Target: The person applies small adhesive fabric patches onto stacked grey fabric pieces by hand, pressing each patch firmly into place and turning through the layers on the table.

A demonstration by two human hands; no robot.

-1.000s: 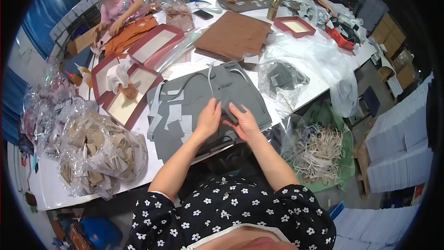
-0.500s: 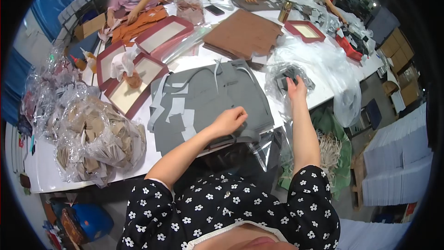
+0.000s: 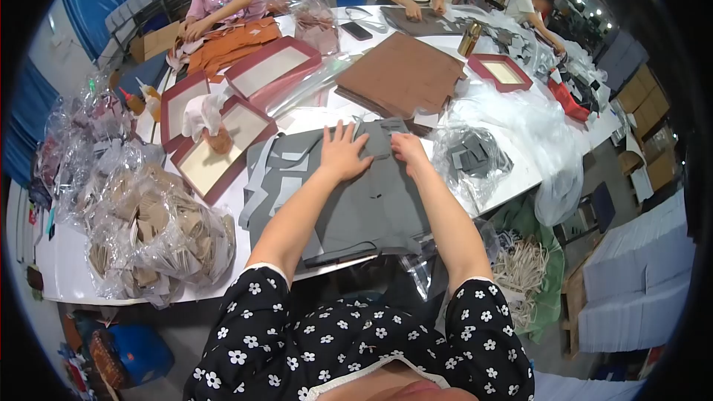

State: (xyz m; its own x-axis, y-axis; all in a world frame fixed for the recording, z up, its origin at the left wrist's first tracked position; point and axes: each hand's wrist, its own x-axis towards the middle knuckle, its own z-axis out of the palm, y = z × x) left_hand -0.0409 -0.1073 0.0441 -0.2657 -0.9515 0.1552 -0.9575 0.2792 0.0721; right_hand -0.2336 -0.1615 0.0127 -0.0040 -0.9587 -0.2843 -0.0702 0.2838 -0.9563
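Note:
A stack of flat grey sheets, which look like cut bag or box panels, lies in front of me on the table. My left hand rests on its upper part, fingers spread wide. Close by on the right, my right hand has its fingers curled together at the far edge of the stack. What they pinch, if anything, is too small to make out. Pale grey strips lie along the stack's left side. To the right, a clear plastic bag holds small dark grey pieces.
Brown sheets are piled beyond the grey stack. Maroon trays stand at left, one holding a cloth-topped jar. A plastic bag of beige pieces sits front left. Crumpled clear plastic covers the right side. Several people work across the table.
My right hand has moved left from the bag of small grey pieces to the grey stack. My left hand has moved forward and opened flat on the stack.

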